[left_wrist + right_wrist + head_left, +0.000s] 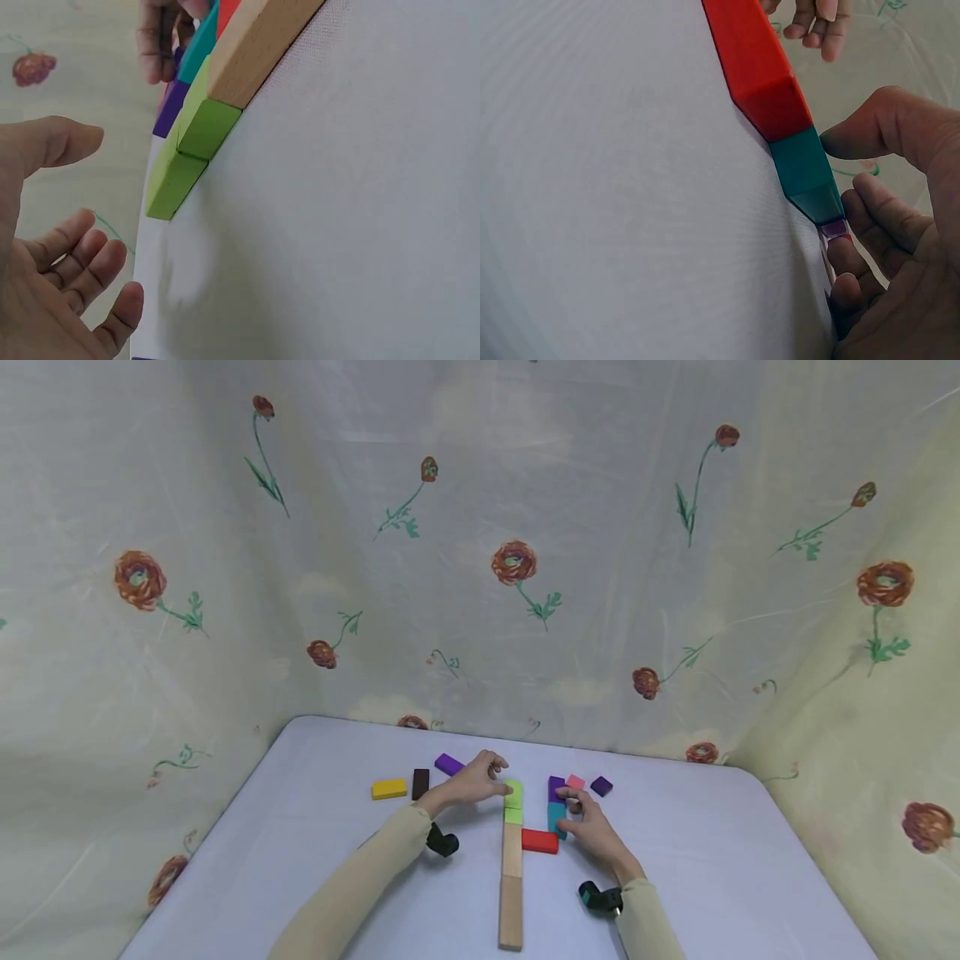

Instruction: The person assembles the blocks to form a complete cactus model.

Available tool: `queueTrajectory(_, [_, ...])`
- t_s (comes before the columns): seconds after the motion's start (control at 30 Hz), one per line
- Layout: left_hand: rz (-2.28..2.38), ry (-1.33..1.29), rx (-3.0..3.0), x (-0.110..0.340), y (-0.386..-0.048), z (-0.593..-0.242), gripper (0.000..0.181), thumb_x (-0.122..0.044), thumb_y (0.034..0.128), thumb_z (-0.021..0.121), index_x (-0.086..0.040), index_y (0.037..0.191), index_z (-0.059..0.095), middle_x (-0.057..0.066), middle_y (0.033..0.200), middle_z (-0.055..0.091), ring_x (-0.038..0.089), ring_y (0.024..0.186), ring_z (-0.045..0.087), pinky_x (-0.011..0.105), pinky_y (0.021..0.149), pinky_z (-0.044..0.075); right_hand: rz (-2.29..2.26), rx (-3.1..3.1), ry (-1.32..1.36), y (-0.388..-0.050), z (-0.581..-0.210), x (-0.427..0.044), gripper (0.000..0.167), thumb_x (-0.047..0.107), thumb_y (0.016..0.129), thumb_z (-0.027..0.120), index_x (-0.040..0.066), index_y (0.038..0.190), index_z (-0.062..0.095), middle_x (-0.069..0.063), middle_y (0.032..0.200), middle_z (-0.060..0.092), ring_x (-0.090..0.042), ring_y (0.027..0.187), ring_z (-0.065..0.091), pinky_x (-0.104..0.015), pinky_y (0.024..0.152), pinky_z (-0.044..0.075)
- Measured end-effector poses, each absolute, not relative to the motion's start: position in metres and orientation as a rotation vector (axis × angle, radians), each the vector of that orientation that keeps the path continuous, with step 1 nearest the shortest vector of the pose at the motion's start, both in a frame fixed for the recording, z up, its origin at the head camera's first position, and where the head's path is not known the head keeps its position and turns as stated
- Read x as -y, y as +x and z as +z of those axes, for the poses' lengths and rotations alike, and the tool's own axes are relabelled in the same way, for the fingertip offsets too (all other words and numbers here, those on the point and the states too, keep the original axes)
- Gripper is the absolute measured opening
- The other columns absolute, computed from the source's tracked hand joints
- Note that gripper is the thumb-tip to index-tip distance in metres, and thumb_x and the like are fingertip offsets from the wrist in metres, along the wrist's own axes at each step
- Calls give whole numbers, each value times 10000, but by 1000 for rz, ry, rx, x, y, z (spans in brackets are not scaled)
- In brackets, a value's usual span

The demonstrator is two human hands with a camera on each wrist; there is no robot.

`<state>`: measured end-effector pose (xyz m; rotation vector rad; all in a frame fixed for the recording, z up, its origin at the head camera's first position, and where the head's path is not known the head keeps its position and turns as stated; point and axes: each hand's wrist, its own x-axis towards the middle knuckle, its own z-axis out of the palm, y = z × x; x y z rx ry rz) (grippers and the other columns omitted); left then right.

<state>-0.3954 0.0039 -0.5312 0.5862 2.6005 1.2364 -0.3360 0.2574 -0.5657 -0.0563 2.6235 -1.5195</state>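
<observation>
Our L hand (pixel 471 781) is wide, thumb & fingers spread w/ nothing in them. It hangs just beside the two lime green blocks (pixel 513 793). Our R hand (pixel 592 828) bends its fingers a bit, w/ a gap btwn thumb & fingers. The thumb is at the teal block (pixel 557 823) & the fingers are nr the purple block (pixel 556 782). We can't tell if the tips touch.

The green blocks are end to end at the far end of a line, & two plain wood blocks (pixel 511 914) make the nr part. The red block (pixel 540 842) sticks out to the R from the far wood one. The teal block touches the red one's R end & points away from us, w/ the purple block right after it.

A pink block (pixel 575 782) is just beside the purple one, partly hidden by our fingers. A dark purple block (pixel 602 786) is a bit more R. Past our L hand we see a long purple block (pixel 448 764), a dark brown block (pixel 421 783) & a yellow block (pixel 389 789). All sit on the white table (pixel 697 852). Flowery cloth (pixel 465 610) hangs behind.
</observation>
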Motion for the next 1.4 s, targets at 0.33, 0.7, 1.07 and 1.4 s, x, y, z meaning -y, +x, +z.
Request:
queueTrajectory(0.33, [1315,489,-2660,18,-392,-532,426,-302,868,714,-126,1213,538,103,1213,545,202,1044,508,341,826,485,-1525,-2615,-46,-336,-566,-257,551,69,852,650,134,1368,468,-158,1422,391,-355,1290,374,-545,1025,384])
queueTrajectory(0.7, [1347,442,-2782,42,-399,-527,501,-293,860,714,-48,1257,531,127,1197,522,239,1020,513,368,851,469,-1526,-2611,-51,-336,-565,-257,559,81,852,656,136,1373,462,-155,1418,398,-346,1284,382,-540,1020,389])
queueTrajectory(1.07, [951,163,-3107,52,-402,-523,628,-432,787,758,-65,1244,532,119,1248,530,285,1132,458,497,1001,351,-1515,-2627,-55,-336,-564,-256,554,76,853,649,129,1372,461,-158,1425,401,-356,1294,381,-562,1032,380])
queueTrajectory(1.4, [787,53,-3151,55,-403,-531,726,-542,734,768,-38,1207,545,130,1155,556,287,1066,460,504,980,329,-1506,-2650,-54,-336,-566,-255,545,59,857,639,119,1370,465,-163,1424,411,-365,1302,378,-583,1048,359])
